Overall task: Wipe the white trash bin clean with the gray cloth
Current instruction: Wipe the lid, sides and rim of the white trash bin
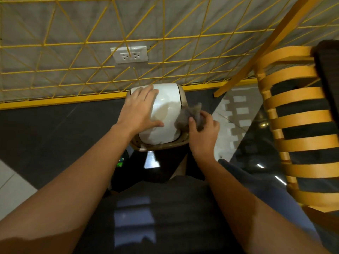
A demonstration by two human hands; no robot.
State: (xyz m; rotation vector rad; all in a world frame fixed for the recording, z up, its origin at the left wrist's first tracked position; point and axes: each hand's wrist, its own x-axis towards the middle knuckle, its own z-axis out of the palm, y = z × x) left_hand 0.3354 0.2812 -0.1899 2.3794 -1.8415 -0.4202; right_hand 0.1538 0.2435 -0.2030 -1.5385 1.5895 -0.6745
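Observation:
The white trash bin [166,116] stands on the floor in front of me, its glossy domed lid ringed by a tan rim. My left hand [140,109] lies flat on the left side of the lid with fingers spread and straight. The gray cloth [189,116] is bunched in my right hand [203,132], which grips it and presses it against the lid's right edge. The bin's body below the lid is hidden from this angle.
A yellow wire grid [110,43] covers the gray wall behind the bin, with a white double socket [129,55]. A slatted wooden chair [297,125] stands close on the right. Dark glossy floor [55,129] lies to the left.

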